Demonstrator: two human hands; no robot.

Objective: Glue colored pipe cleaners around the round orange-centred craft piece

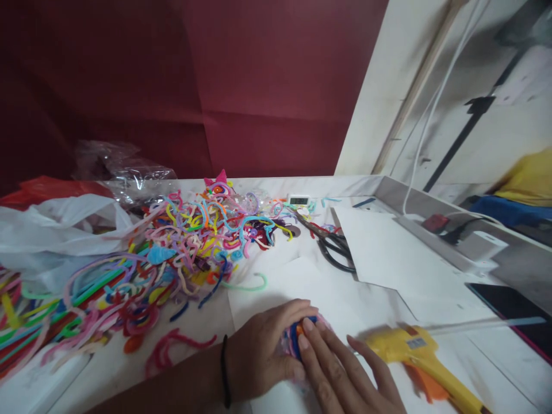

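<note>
My left hand (263, 348), with a black band at its wrist, curls its fingers and thumb around a small colourful piece of coiled pipe cleaners (294, 334) near the table's front. Blue, orange and pink show on that piece; the hands cover most of it. From the right, my right hand (345, 368) lays its fingers over the top and presses on it, with the little finger standing a bit apart and the thumb hidden. White paper (259, 305) lies under the hands. To their right rests a yellow glue gun (425, 356) with an orange trigger.
A large heap of pipe cleaners (185, 230) covers the left, beside a white plastic bag (64, 224). Black-handled scissors (334, 250) lie partly against white sheets (397, 259). A small digital display (299, 200) stands behind; a phone (509, 310) and white adapter (483, 247) are right.
</note>
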